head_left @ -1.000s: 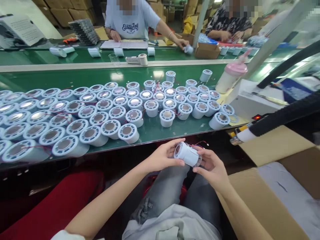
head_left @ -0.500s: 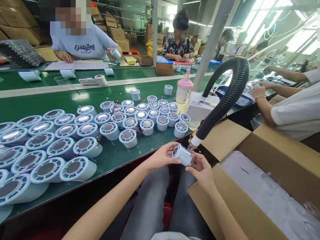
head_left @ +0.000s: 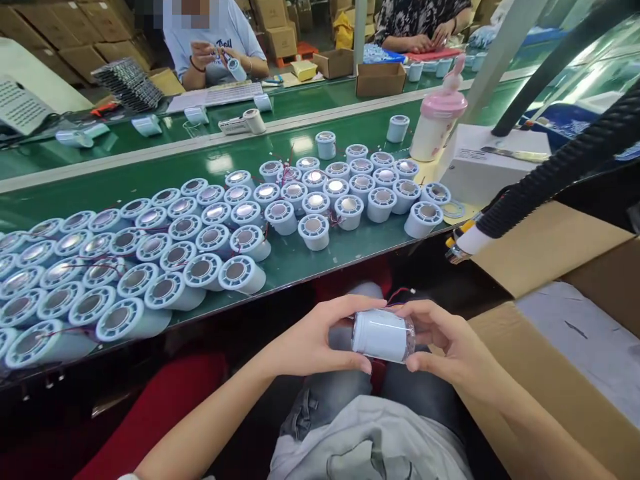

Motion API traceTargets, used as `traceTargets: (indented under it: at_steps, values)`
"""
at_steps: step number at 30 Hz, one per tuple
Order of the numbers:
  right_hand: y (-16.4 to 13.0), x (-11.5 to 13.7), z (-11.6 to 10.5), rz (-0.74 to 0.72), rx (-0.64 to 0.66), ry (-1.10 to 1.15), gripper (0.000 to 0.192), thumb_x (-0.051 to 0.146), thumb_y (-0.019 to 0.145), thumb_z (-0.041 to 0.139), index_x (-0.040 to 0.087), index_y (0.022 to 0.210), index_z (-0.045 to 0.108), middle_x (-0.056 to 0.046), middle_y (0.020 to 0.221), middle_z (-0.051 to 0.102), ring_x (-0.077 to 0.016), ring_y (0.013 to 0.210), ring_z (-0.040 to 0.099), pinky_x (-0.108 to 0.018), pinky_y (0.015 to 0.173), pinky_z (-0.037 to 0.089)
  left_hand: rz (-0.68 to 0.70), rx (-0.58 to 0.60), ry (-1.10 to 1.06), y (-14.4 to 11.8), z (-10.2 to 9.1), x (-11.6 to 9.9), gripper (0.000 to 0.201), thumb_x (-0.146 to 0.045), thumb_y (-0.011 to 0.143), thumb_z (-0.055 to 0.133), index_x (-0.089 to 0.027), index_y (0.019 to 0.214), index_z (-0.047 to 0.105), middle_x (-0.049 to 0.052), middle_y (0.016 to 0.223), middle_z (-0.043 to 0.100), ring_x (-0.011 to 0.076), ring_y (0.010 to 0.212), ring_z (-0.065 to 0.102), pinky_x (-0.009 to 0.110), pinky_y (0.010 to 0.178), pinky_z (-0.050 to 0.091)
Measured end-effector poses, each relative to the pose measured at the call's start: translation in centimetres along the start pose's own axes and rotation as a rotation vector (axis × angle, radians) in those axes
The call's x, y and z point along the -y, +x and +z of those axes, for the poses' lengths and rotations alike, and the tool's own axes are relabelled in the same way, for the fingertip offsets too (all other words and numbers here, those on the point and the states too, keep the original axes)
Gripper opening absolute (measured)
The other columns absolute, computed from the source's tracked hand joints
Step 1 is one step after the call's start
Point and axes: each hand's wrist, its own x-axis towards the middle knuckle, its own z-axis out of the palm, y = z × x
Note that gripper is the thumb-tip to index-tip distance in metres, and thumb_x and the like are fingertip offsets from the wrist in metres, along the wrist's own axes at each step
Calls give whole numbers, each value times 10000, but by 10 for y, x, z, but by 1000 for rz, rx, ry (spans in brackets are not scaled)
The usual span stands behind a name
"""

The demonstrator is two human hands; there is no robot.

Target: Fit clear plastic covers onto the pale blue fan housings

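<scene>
Above my lap, both hands hold one light-blue cylindrical housing lying on its side. My left hand grips its left end, thumb below and fingers above. My right hand is closed around the right end, where a clear plastic piece sticks out past the blue wall. A thin red wire with a small white plug rises behind the housing. Many similar light-blue housings with grey round discs on top stand in rows on the green table, red wires lying among them.
A black corrugated hose with a white nozzle hangs at the right. Below it stands an open cardboard box with white sheets inside. A pink-lidded cup stands by a white device. Two people work across the table.
The housing has moved away from the hose nozzle and nearer my body, turning side-on between both hands. My view has swung left and down.
</scene>
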Motion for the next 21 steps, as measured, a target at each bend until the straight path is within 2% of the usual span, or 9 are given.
traceTargets:
  at_steps: [5,10,15,18,21]
  values:
    - [-1,9,9,117,57,193,390,377,807,735,267,1123,534,-30,1027,625,-166,910,602,-254,722,541,50,-21,79,-12,1,-3,719,-288,684,805,-265,1341,514,89,1367,551,269,1253,517,389,1058,418]
    - [-1,12,13,213,48,311,362,432,814,717,244,1065,535,4,927,638,-115,790,611,-211,672,536,85,-19,116,-15,1,-1,711,-310,703,788,-267,1354,504,94,1378,544,284,1272,500,412,1071,406]
    - [0,9,17,357,25,378,444,553,817,654,210,1041,483,1,754,667,-150,623,677,-250,576,566,114,-13,126,-17,2,0,711,-298,703,789,-271,1353,502,85,1388,537,268,1289,486,381,1066,411]
    - [0,10,20,424,36,408,440,597,834,597,191,968,491,-12,654,668,-162,546,681,-211,481,537,114,-11,110,-19,3,0,713,-298,708,785,-269,1358,494,91,1398,526,275,1291,484,380,1045,433]
    - [2,11,23,486,47,457,451,629,837,561,183,891,524,-5,576,648,-136,453,644,-158,390,485,127,-12,92,-20,5,2,715,-274,702,789,-272,1356,499,95,1405,519,284,1300,478,391,1048,435]
